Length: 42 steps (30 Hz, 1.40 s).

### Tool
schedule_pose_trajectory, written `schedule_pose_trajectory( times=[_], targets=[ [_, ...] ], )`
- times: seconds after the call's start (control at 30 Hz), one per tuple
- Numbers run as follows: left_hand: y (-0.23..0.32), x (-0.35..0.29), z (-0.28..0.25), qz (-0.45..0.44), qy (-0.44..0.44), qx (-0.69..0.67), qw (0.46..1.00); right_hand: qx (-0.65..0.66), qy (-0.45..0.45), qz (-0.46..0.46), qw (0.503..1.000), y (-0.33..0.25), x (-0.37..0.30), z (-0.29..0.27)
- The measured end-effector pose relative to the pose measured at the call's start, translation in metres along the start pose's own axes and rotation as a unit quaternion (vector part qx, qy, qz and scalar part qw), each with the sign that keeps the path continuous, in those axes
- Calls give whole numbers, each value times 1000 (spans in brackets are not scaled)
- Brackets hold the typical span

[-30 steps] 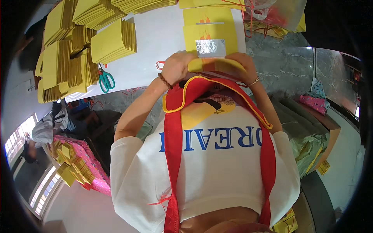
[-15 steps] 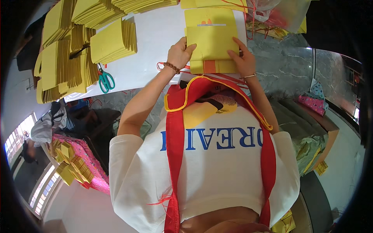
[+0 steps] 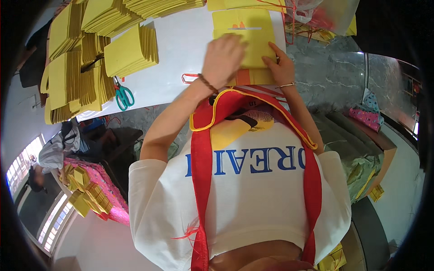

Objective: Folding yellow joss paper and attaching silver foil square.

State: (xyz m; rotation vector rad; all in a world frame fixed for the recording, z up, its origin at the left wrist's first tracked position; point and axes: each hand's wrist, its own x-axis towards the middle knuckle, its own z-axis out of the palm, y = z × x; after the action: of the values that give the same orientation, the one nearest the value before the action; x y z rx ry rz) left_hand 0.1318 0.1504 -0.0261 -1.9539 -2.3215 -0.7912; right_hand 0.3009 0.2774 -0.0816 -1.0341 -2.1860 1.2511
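Observation:
A folded yellow paper (image 3: 260,47) lies on the white tabletop in front of me, with an orange patch on its near part and small orange marks on its far flap. On its right edge my right hand (image 3: 281,67) grips with thumb on top and fingers along the side. My left hand (image 3: 224,58), smeared by motion, is over the paper's left half, and its fingers cannot be made out clearly. Between the left forearm and the table lies a red-and-white strip (image 3: 190,78). Teal-handled scissors (image 3: 124,97) rest at the table's near edge.
Stacks of folded yellow paper (image 3: 129,52) fill the table's left side. A clear plastic bag (image 3: 332,13) and red cords are at the far right. Another person (image 3: 58,144) is at lower left, by a pink-covered surface (image 3: 115,198) bearing yellow bundles. Dark green seating (image 3: 339,135) stands at right.
My left hand has left the paper's left edge and swung right across its surface. The right hand stays on the right edge.

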Motion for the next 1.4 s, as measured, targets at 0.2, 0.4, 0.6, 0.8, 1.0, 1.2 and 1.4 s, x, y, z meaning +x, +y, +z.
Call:
schedule_pose_trajectory(
  times=[0.2,0.4,0.6,0.8,1.0,1.2,1.4],
  targets=[
    [4,2,40,81,-56,15,995,-23,-21,26,999,-6,1,-3],
    [2,1,46,57,-72,6,996,-243,48,-57,967,-35,-16,-2],
    [-2,3,41,80,-81,-5,993,-331,-46,-161,929,-13,-17,11],
    [-3,-4,42,88,-57,-72,992,-286,-46,-153,945,-3,-18,11],
    [10,-2,38,153,-78,76,982,-267,-45,-161,949,7,-17,9],
    [25,1,42,145,-78,216,962,-89,0,-158,983,6,-19,9],
    [19,6,33,66,-71,138,986,60,27,-158,985,14,-11,19]
  ],
)
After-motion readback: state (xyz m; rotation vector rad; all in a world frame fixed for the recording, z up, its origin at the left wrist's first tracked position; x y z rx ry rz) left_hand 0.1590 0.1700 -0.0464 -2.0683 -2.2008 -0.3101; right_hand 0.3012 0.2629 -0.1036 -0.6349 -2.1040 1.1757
